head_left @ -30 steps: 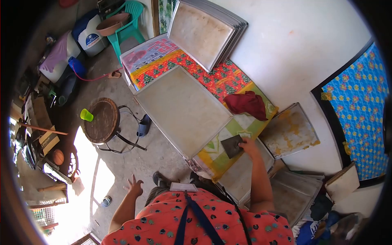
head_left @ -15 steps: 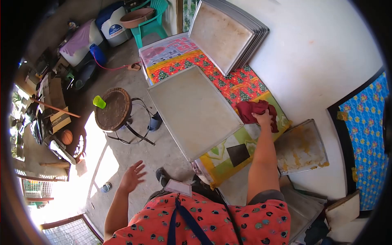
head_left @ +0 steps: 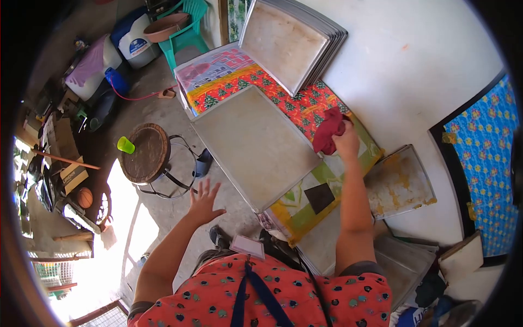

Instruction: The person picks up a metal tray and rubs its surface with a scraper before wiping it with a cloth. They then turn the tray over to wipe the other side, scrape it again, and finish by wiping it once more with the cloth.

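Note:
A crumpled dark red cloth (head_left: 329,131) is bunched in my right hand (head_left: 347,143), by the right corner of a flat metal baking tray (head_left: 256,147). The tray lies on a table with a patterned cover (head_left: 283,82). My left hand (head_left: 206,203) is in the air off the tray's lower left side, fingers spread, holding nothing. A small dark square (head_left: 320,198) lies on the cover between the tray and my right forearm.
Several stacked trays (head_left: 286,41) lean on the white wall at the table's back. A stained tray (head_left: 402,181) stands right of the table. To the left, a round stool (head_left: 146,155) carries a green cup (head_left: 126,145). A green chair (head_left: 188,27) holds a brown basin (head_left: 165,27).
My right hand has lifted the red cloth and brought it closer to the tray's right corner. My left hand has risen and moved right, toward the tray's edge. The view has shifted slightly.

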Tool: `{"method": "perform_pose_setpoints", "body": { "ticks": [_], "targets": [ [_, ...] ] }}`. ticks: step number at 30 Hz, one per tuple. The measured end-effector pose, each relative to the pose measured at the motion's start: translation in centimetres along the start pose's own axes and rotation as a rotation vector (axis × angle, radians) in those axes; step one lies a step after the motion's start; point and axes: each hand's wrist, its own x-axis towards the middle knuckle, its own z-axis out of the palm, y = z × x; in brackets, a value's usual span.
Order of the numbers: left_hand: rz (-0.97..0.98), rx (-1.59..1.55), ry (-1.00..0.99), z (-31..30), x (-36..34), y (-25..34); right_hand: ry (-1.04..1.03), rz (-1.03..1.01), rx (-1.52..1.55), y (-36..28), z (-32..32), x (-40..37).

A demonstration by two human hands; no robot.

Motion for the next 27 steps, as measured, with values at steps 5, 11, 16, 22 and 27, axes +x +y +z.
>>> {"method": "perform_pose_setpoints", "body": {
  "ticks": [5, 11, 16, 22, 27],
  "targets": [
    [0.424, 0.459, -0.006, -2.2, 10.0, -0.9, -0.136, -0.004, -0.196, 0.5, 9.4, -6.0],
    [0.484, 0.395, 0.099, 2.1, 15.7, -2.1, -0.010, -0.136, -0.137, -2.4, 12.3, -13.6],
    [0.505, 0.397, 0.077, 1.5, 15.9, -2.0, -0.223, -0.442, 0.267, -14.0, 12.9, -30.3],
    [0.532, 0.355, 0.075, 1.2, 16.1, -2.2, -0.701, 0.123, 0.814, -17.1, 6.7, -30.0],
    [0.548, 0.352, 0.036, 1.1, 16.1, -2.4, -0.283, 0.216, 0.437, -9.1, 4.4, -14.0]
  ]
}}
